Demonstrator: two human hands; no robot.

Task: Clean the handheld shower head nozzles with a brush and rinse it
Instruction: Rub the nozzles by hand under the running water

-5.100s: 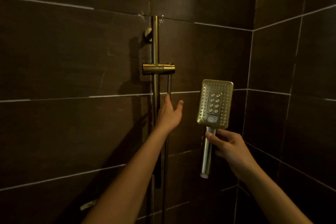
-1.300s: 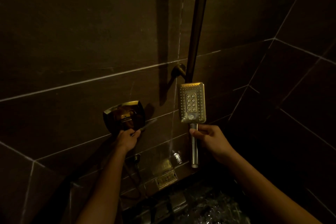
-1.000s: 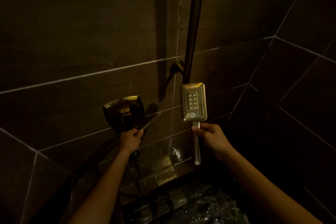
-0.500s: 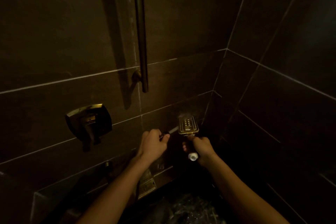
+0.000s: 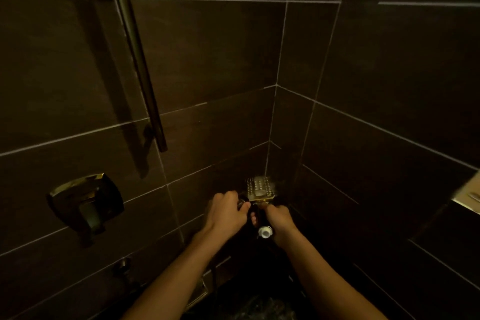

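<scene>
A gold rectangular shower head [image 5: 259, 188] is held low in the tiled corner, nozzle face toward me, and faint spray shows at its upper right edge. My right hand [image 5: 279, 221] grips its handle, whose open white end [image 5: 265, 232] points at me. My left hand [image 5: 226, 212] is curled round a dark thing with a ribbed metal tip [image 5: 241, 204], which looks like the hose end. That tip sits just left of the head's base. No brush is visible.
A gold valve plate with a lever [image 5: 87, 202] is on the left wall. The slide bar [image 5: 140, 60] runs down above it. A small fitting [image 5: 124, 266] sits low on the wall. A lit niche edge [image 5: 467, 195] shows at the far right. Dark tiles enclose the corner.
My left hand left the valve lever and took hold of the ribbed hose end. Both hands and the shower head dropped low into the corner and came close together.
</scene>
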